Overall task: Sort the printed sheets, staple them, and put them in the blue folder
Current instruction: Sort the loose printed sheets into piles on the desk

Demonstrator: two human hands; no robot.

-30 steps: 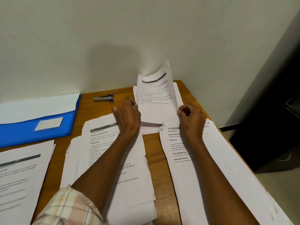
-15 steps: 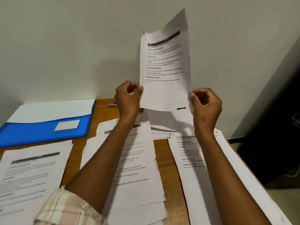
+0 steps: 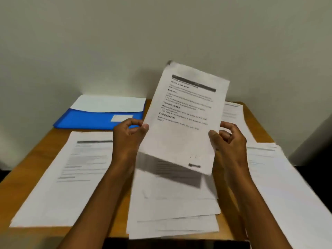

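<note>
We held one printed sheet (image 3: 183, 121) tilted above the middle pile (image 3: 172, 209): left hand (image 3: 128, 135) pinching its 9 o'clock edge, right hand (image 3: 228, 139) its 3 o'clock edge. Legible: "TASK DESCRIPTION", "REQUIRED PROPS". Blue folder (image 3: 95, 119) lay at 10 o'clock.

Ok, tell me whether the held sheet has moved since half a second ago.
Yes. The held sheet has come down and tilted: its lower edge now hangs over the middle pile on the table, not up against the wall.

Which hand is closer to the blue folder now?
Left. The left hand overlaps the near right corner of the blue folder in this view; the right hand is across the held sheet, farther away.
</note>
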